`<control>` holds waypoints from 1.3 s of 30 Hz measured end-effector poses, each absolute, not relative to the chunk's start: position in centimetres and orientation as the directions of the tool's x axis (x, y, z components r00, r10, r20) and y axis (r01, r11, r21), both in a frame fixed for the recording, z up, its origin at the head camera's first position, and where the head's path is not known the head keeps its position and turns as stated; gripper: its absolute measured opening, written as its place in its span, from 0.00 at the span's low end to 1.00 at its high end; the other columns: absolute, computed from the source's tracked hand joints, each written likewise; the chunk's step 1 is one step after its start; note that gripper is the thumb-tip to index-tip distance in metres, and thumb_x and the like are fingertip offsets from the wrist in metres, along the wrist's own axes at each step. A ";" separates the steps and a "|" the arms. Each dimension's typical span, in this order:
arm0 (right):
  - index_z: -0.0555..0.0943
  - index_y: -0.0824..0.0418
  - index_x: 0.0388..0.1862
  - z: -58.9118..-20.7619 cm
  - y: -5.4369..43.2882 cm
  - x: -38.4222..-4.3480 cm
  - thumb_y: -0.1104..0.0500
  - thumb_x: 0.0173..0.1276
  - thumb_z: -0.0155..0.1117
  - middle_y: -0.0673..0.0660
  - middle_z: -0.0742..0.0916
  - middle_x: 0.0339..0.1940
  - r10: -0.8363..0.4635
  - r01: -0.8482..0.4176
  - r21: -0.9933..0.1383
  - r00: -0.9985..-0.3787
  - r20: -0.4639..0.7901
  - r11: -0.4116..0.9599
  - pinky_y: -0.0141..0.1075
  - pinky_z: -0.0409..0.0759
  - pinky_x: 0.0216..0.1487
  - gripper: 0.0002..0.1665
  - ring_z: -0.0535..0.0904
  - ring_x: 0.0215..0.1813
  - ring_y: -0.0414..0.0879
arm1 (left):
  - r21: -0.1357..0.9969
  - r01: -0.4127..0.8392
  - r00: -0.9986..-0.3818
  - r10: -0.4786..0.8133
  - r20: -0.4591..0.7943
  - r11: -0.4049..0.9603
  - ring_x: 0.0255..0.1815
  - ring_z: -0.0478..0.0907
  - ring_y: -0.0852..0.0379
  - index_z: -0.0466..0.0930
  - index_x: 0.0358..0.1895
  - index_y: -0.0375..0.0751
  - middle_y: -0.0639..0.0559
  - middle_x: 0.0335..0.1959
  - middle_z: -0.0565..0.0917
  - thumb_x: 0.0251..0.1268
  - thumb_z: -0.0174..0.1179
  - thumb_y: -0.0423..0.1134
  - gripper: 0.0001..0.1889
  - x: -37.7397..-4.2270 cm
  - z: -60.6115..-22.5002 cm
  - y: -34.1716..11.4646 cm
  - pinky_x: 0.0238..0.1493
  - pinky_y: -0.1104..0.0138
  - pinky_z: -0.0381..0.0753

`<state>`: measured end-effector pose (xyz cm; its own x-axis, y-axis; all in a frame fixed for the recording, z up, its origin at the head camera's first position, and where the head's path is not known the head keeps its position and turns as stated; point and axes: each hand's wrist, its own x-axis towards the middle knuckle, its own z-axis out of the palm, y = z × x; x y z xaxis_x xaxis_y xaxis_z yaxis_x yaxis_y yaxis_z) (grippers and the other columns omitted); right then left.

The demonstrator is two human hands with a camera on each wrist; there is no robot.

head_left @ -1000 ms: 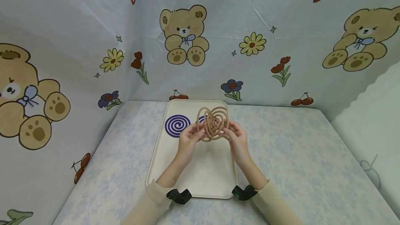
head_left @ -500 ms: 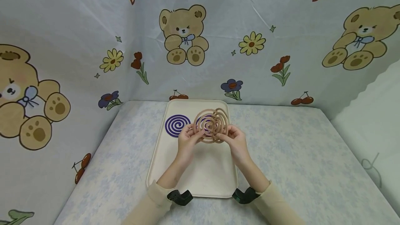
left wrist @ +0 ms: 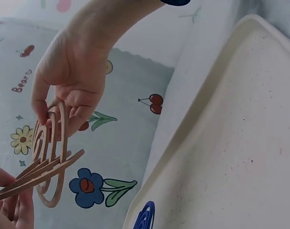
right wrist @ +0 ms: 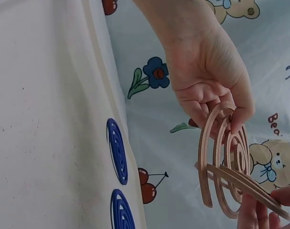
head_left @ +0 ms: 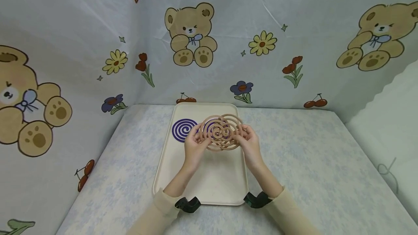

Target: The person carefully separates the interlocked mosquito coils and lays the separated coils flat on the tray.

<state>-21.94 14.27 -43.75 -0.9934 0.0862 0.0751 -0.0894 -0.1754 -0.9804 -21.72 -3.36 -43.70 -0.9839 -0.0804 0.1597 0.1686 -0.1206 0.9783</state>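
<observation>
Two brown mosquito coils, partly interleaved, are held upright over the tray. In the head view my left hand pinches the left coil between thumb and fingers. Its partner, the right coil, is pinched by my right hand. The left wrist view shows the right hand's coil crossing the other at an angle. From the right wrist, the left hand's coil appears with its rings spread around the crossing one. Two flat blue spirals lie on the tray; the left spiral shows mostly, the right is partly behind the brown coils.
The cream tray has a raised rim and stands on a pale blue mottled tabletop. A bear-patterned cloth hangs behind and to the left. A thin cord shows at the right.
The brown coils have turned to face the head camera and slid further apart sideways, still overlapping. Both hands have moved slightly outward, keeping their grip.
</observation>
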 end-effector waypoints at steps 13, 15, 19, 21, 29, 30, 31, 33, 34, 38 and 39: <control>0.58 0.62 0.73 -43.9 14.6 -22.4 0.71 0.58 0.66 0.61 0.73 0.67 -0.003 0.040 -0.996 -0.999 -0.040 -0.082 0.22 0.79 0.52 0.46 0.77 0.51 0.30 | 0.986 0.162 -0.986 -0.056 0.159 -0.045 0.35 0.85 0.55 0.73 0.59 0.35 0.31 0.44 0.84 0.52 0.63 0.24 0.27 -22.1 -45.2 -2.8 0.34 0.75 0.85; 0.60 0.62 0.72 -44.1 14.6 -22.4 0.72 0.56 0.67 0.63 0.75 0.65 0.028 0.054 -0.997 -0.998 -0.056 -0.060 0.22 0.80 0.50 0.46 0.79 0.47 0.31 | 0.987 0.162 -0.986 -0.046 0.160 -0.023 0.34 0.83 0.59 0.73 0.59 0.34 0.31 0.45 0.84 0.52 0.63 0.24 0.27 -22.0 -45.3 -2.6 0.33 0.77 0.83; 0.63 0.63 0.71 -44.3 14.5 -22.5 0.74 0.52 0.68 0.65 0.77 0.63 0.106 0.080 -0.997 -0.991 -0.081 -0.017 0.20 0.80 0.46 0.46 0.79 0.41 0.28 | 0.984 0.176 -0.984 -0.001 0.177 0.033 0.30 0.77 0.67 0.73 0.58 0.32 0.31 0.43 0.84 0.52 0.62 0.23 0.26 -21.3 -44.7 -2.2 0.31 0.80 0.80; 0.64 0.63 0.70 -44.3 14.4 -22.6 0.75 0.51 0.69 0.64 0.78 0.63 0.131 0.081 -0.997 -0.988 -0.080 -0.001 0.19 0.80 0.45 0.47 0.79 0.41 0.27 | 0.981 0.190 -0.982 0.016 0.189 0.046 0.29 0.76 0.69 0.72 0.58 0.30 0.31 0.41 0.84 0.53 0.61 0.23 0.25 -20.8 -44.1 -2.1 0.30 0.80 0.79; 0.64 0.64 0.70 -44.6 14.5 -22.8 0.73 0.53 0.68 0.64 0.77 0.64 0.121 0.083 -0.997 -0.989 -0.083 -0.005 0.19 0.79 0.45 0.44 0.79 0.39 0.27 | 0.982 0.184 -0.983 -0.017 0.185 0.044 0.33 0.79 0.65 0.73 0.57 0.29 0.32 0.43 0.85 0.53 0.62 0.24 0.24 -20.4 -43.8 -2.0 0.33 0.78 0.81; 0.64 0.64 0.70 -44.6 14.5 -22.8 0.73 0.53 0.68 0.64 0.76 0.65 0.116 0.089 -0.996 -0.989 -0.091 -0.022 0.19 0.79 0.46 0.44 0.79 0.39 0.27 | 0.986 0.162 -0.986 -0.021 0.163 0.036 0.34 0.80 0.63 0.73 0.58 0.31 0.33 0.44 0.85 0.53 0.62 0.25 0.25 -20.7 -44.2 -2.0 0.33 0.78 0.82; 0.64 0.63 0.71 -44.7 14.5 -22.8 0.73 0.53 0.68 0.63 0.76 0.65 0.112 0.096 -0.995 -0.989 -0.100 -0.037 0.20 0.79 0.46 0.45 0.79 0.40 0.28 | 0.990 0.139 -0.990 -0.023 0.140 0.025 0.36 0.81 0.61 0.73 0.59 0.33 0.34 0.45 0.85 0.54 0.62 0.26 0.25 -21.0 -44.6 -2.1 0.34 0.77 0.83; 0.64 0.62 0.70 -44.8 14.6 -22.9 0.73 0.53 0.68 0.62 0.76 0.65 0.112 0.104 -0.993 -0.988 -0.109 -0.054 0.20 0.80 0.46 0.44 0.79 0.40 0.28 | 0.996 0.089 -0.996 -0.019 0.089 0.013 0.38 0.82 0.58 0.72 0.61 0.38 0.36 0.47 0.84 0.54 0.62 0.27 0.27 -21.6 -45.5 -2.2 0.36 0.75 0.84; 0.66 0.62 0.69 -44.8 14.6 -22.9 0.73 0.53 0.68 0.62 0.77 0.64 0.112 0.107 -0.992 -0.987 -0.113 -0.060 0.21 0.80 0.46 0.43 0.79 0.40 0.29 | 0.997 0.071 -0.997 -0.013 0.071 0.008 0.39 0.82 0.58 0.70 0.63 0.40 0.36 0.47 0.84 0.55 0.61 0.27 0.28 -21.9 -45.9 -2.3 0.36 0.74 0.85; 0.74 0.67 0.61 -45.0 14.5 -22.9 0.73 0.51 0.70 0.51 0.85 0.49 0.110 0.108 -0.993 -0.988 -0.112 -0.044 0.23 0.81 0.43 0.35 0.80 0.36 0.31 | 0.999 0.031 -0.999 0.019 0.031 0.044 0.34 0.83 0.60 0.67 0.67 0.45 0.35 0.44 0.85 0.57 0.59 0.30 0.31 -22.4 -46.3 -2.7 0.34 0.72 0.85; 0.75 0.68 0.59 -45.0 14.5 -22.9 0.73 0.51 0.70 0.47 0.86 0.44 0.103 0.107 -0.994 -0.989 -0.110 -0.039 0.24 0.81 0.42 0.33 0.80 0.35 0.32 | 0.998 0.025 -0.999 0.031 0.024 0.053 0.34 0.83 0.61 0.66 0.68 0.45 0.35 0.43 0.85 0.58 0.59 0.32 0.31 -22.5 -46.4 -2.8 0.35 0.73 0.85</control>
